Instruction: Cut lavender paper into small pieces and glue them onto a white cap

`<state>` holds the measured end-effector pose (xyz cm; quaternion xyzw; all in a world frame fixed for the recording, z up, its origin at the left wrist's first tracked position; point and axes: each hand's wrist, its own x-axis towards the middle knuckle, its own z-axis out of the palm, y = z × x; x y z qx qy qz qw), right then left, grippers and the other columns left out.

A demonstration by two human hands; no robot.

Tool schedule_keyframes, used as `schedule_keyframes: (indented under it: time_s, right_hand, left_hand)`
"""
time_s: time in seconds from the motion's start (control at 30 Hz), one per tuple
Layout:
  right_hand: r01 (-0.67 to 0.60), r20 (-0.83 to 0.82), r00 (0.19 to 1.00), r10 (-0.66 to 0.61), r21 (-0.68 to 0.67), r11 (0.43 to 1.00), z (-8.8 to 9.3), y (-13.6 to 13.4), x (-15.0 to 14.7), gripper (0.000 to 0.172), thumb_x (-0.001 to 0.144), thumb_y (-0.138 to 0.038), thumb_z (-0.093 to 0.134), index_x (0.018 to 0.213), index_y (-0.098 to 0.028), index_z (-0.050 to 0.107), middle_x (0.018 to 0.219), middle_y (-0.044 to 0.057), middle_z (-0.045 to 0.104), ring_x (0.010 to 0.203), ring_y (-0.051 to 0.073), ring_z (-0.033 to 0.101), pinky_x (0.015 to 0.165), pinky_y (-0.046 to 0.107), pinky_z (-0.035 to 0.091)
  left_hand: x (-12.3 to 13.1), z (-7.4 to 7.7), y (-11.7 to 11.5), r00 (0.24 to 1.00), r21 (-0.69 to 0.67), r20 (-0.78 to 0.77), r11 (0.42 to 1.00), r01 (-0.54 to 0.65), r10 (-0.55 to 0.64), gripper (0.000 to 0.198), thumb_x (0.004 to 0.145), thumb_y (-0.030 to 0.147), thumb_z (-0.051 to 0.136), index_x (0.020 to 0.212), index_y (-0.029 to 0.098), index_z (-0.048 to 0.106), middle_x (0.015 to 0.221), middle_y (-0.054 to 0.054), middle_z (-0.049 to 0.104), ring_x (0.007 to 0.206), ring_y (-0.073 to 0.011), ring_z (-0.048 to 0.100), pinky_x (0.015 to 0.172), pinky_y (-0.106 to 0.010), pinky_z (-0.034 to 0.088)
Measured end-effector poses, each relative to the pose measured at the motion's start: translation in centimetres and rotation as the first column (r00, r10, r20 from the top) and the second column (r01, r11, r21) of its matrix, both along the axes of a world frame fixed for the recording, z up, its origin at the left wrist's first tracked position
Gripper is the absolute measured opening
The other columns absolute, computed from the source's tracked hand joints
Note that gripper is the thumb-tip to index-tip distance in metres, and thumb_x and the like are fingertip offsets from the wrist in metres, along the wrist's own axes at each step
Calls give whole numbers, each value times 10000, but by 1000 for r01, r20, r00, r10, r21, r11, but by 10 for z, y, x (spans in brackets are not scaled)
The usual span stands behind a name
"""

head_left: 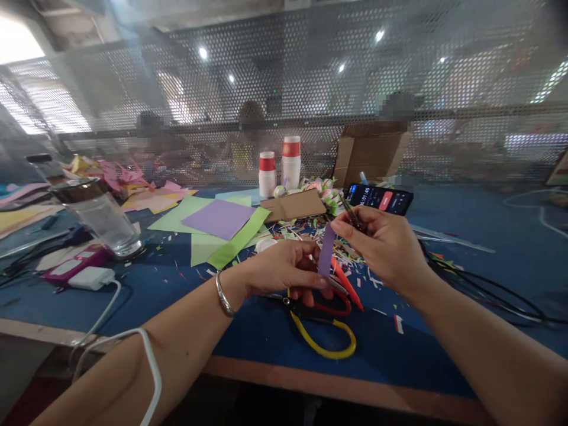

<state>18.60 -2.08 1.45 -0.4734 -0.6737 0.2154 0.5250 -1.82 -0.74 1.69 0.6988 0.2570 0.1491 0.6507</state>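
Note:
A narrow purple paper strip (327, 251) stretches upright between my two hands. My left hand (288, 266), a silver bangle at its wrist, pinches the lower end. My right hand (377, 242) is closed on the upper end, and a thin dark pen-like tool (349, 210) also sticks out of its fingers; its exact kind is unclear. Below my left hand lie scissors (341, 349) with one yellow and one red handle, partly hidden by the fingers. An orange-red marker-like stick (348, 287) rests just behind the strip.
Green and purple paper sheets (217, 218) lie left of centre. Paper cups (290, 163) stand in stacks behind cardboard (295, 205) and paper scraps. A phone (381, 200) leans by a cardboard box (370, 154). At left are a glass jar (104, 219), a purple power strip (80, 264) and cables.

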Motion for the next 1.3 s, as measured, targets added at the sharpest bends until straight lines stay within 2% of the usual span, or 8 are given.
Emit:
schedule_keyframes:
  time_s: [0.17,0.47,0.67,0.87,0.97,1.17,1.23,1.3]
  right_hand:
    - [18,-23,1000,-19,-52,998,1,1,1,220,851,-406,703,824,-188,686,641,-27,563,504,89,399,453,255,298]
    - [-94,-223,973,59,-148,985,1,2,-1,266,781,-421,775,801,-182,662,569,-69,455,451,64,294,416,254,208]
    - [-111,-307,950,59,-154,982,1,1,-3,311,771,-445,793,790,-175,640,522,-84,407,436,58,271,423,255,181]
    - [-118,-376,926,41,-184,976,6,-1,-5,331,742,-457,808,764,-182,626,503,-88,381,424,61,261,418,259,168]
    - [-136,-368,928,55,-200,970,7,-2,-5,338,747,-468,807,775,-180,634,500,-89,378,425,61,264,421,261,160]
    - [-152,-301,950,89,-190,970,2,-1,-4,337,744,-464,818,786,-172,656,486,-92,395,436,61,274,428,255,171]
    - [-152,-281,955,98,-177,972,1,0,-4,313,743,-444,819,795,-173,673,506,-85,414,452,63,278,430,252,182]
    - [-149,-267,959,99,-172,974,1,-1,-4,281,743,-417,819,794,-175,686,522,-80,425,458,65,276,427,254,182]
  left_hand:
    - [2,-2,-1,999,61,38,998,-29,27,220,863,286,702,993,162,575,797,-45,719,505,-65,570,475,-192,430]
    - [1,0,1,999,72,34,997,-32,30,190,871,246,669,986,172,537,763,-18,693,475,-46,495,462,-180,398]
    - [1,4,-1,999,65,26,997,-41,40,199,866,267,689,985,162,568,781,-36,701,515,-58,515,478,-187,406]
    - [3,-1,1,993,74,72,993,-94,88,217,845,268,704,1005,153,612,778,-52,722,534,-70,532,483,-191,388]
    - [5,-3,2,986,49,103,990,-134,128,257,821,262,728,1023,145,621,771,-50,727,493,-57,504,472,-192,375]
    - [6,-4,0,989,2,98,994,-108,107,319,776,259,778,1007,154,585,762,-64,722,580,-109,610,493,-203,407]
    - [5,-6,1,993,32,83,996,-82,79,275,814,247,732,1025,159,579,794,-59,719,554,-95,591,525,-218,435]
    - [5,-8,2,993,149,71,983,-106,96,233,817,267,731,977,159,600,824,-53,702,615,-103,603,593,-237,468]
